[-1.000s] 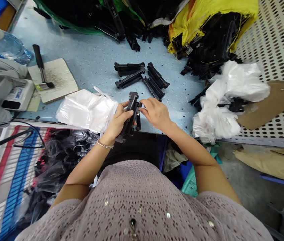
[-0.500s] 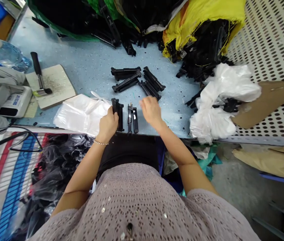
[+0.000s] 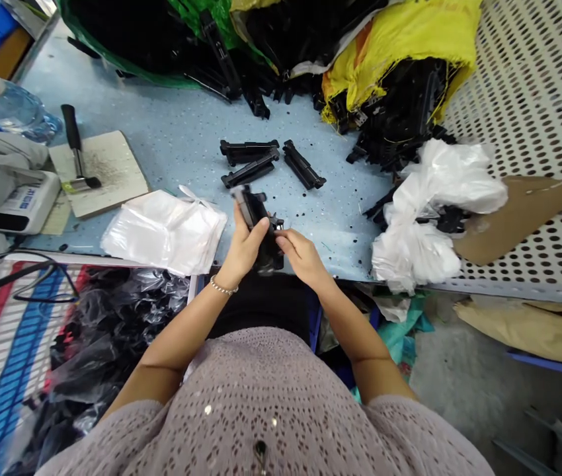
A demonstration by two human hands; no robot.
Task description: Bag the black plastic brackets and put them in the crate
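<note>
My left hand [image 3: 246, 248] is closed round a long black plastic part [image 3: 252, 208], tilted up off the bench and slightly blurred by motion. Beside it, my right hand [image 3: 305, 258] pinches another black plastic part [image 3: 278, 226], partly covered by my fingers. The two hands are close together at the bench's front edge. Beyond them lie more long black parts: one crosswise [image 3: 250, 151], a slanted one [image 3: 250, 170] against it, and a third [image 3: 304, 164] to the right. Left of my left hand rests a stack of clear plastic bags [image 3: 164, 231].
A brush [image 3: 75, 142] lies on a pale board [image 3: 122, 168] at the left, near a white scale [image 3: 28, 201] and a water bottle [image 3: 13, 109]. Sacks of black parts, one yellow [image 3: 420, 33], line the back. White plastic bags [image 3: 417, 251] and brown cardboard [image 3: 519, 211] lie right.
My left hand has moved right with its part, lifting and tilting it. My right hand has come down beside it. The nearer right-hand part and the two parts between my hands have left their spots.
</note>
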